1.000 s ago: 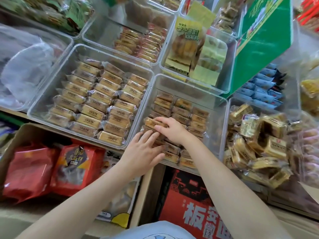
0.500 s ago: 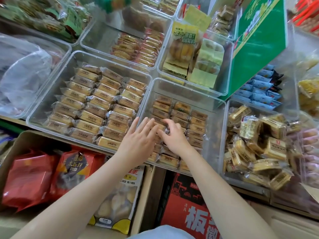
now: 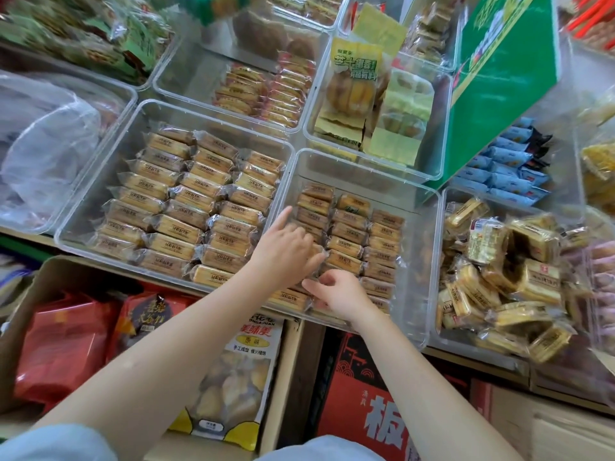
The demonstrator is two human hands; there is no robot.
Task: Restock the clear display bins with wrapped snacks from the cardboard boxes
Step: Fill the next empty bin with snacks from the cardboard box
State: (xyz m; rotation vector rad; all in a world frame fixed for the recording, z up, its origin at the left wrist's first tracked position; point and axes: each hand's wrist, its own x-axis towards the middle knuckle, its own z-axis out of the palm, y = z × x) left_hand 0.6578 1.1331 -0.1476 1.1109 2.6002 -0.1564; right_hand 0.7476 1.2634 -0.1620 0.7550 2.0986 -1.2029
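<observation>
Left hand (image 3: 286, 251) now farther into the clear bin (image 3: 429, 261), fingers spread; right hand (image 3: 339, 294) drawn nearer, pinching a wrapped snack (image 3: 289, 299).

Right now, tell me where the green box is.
In the head view, the green box stands tilted at upper right, behind the clear bin that both hands work in, above the blue packets.

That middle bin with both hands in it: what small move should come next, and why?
Probably nudge the packets under the right hand snug into the near row, while the left hand steadies the column beside it. The wrapped snacks farther back lie in neat rows, but those at the front of the clear bin look less even. I cannot tell whether either hand has a grip on a packet.
</observation>
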